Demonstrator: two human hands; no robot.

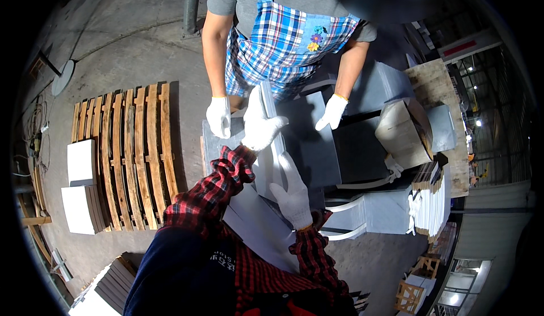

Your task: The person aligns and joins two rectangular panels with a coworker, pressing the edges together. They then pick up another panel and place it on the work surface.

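Several thin grey slabs stand together on edge in front of me, their narrow sides facing up. My left hand, in a white knit glove, clasps them from above, its thumb across the edges. My right hand, gloved alike, is on their right side nearer to me, thumb and fingers spread round them. The fingertips of both hands are partly hidden. A dark grey slab lies flat just right of the upright ones. Across from me, a co-worker's gloved hand is at the left, and the other gloved hand is over the dark slab.
A wooden pallet lies on the floor at the left, with white-topped slab stacks on it. Boxes and a beige cardboard piece crowd the right side. White gloves lie by a stack of sheets. A post stands behind.
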